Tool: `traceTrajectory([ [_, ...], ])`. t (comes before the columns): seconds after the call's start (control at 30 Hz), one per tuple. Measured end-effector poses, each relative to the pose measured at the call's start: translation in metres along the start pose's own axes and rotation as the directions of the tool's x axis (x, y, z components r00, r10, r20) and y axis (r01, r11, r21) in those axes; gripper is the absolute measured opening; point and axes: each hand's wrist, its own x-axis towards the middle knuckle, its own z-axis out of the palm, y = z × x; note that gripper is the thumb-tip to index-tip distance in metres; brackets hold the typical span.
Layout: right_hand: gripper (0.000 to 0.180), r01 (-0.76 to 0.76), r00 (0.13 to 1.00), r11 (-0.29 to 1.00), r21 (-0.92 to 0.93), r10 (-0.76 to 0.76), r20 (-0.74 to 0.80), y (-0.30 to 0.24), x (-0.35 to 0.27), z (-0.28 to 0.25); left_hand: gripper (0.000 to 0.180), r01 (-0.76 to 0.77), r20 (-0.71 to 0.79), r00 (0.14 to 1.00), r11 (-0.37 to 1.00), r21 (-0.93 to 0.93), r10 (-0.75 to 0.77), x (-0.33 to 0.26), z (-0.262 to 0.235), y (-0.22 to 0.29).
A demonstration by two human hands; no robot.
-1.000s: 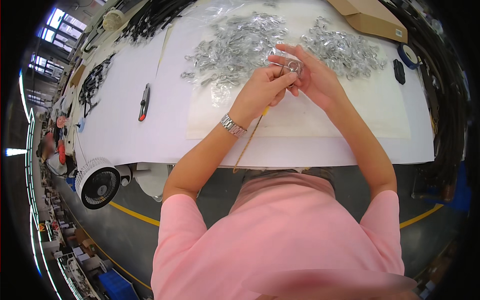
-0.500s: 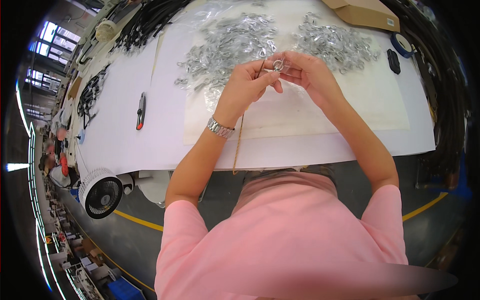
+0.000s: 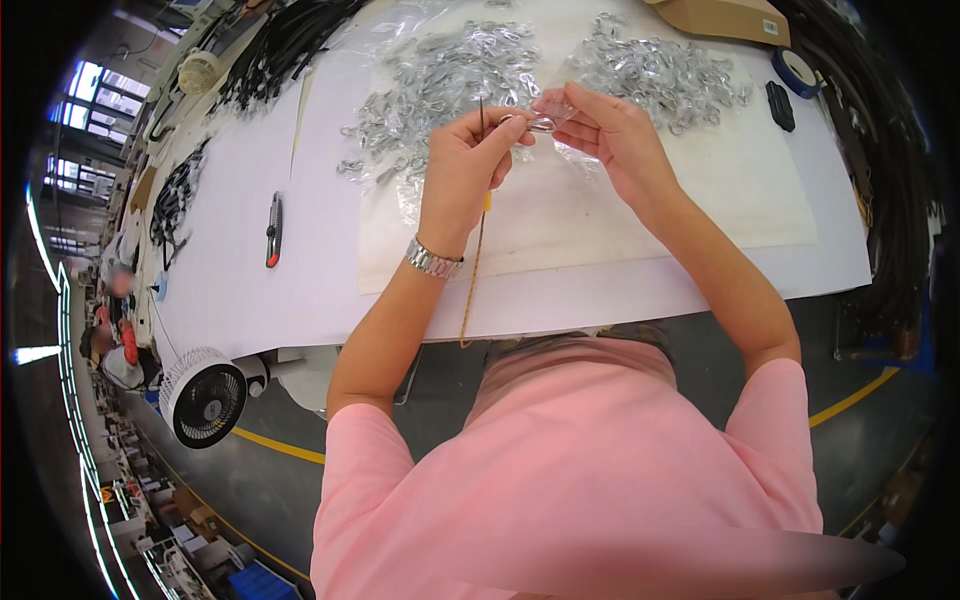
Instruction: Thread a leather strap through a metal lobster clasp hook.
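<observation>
My left hand is closed, pinching a shiny silver metal clasp between thumb and forefinger. A thin dark pointed tool is gripped in the same hand and sticks up past the fingers. Below that hand a yellowish cord hangs over the table's front edge. My right hand pinches a small clear plastic wrapper at the clasp's other end. How far the wrapper covers the clasp is too small to tell. Behind the hands lie two heaps of clear-wrapped metal clasps, a left heap and a right heap.
The white-covered table carries a utility knife at left. Black straps lie far left, with smaller black pieces nearer. Right are a cardboard box, blue tape roll and black object. A fan stands front left.
My hands have moved slightly apart, the left one shifting left. The clasp, earlier showing its ring end, now lies sideways between them. The dark tool stands more upright.
</observation>
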Motion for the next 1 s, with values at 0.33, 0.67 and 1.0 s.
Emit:
traceTrajectory([
  [0.33, 0.034, 0.051, 0.998, 0.999, -0.002, -0.051, 0.037, 0.004, -0.006, 0.008, 0.025, -0.094, -0.014, 0.995, 0.996, 0.001, 0.094, -0.003, 0.008, 0.0],
  [0.67, 0.035, 0.031, 0.991, 0.982, 0.184, -0.055, 0.125, 0.011, -0.013, 0.019, 0.04, -0.092, -0.047, 0.995, 0.995, 0.028, 0.093, -0.006, 0.019, -0.004],
  [1.0, 0.034, 0.046, 0.987, 0.999, 0.009, -0.047, 0.155, 0.01, -0.007, 0.012, 0.037, -0.033, 0.149, 0.988, 0.996, -0.079, 0.045, 0.001, 0.002, 0.008],
])
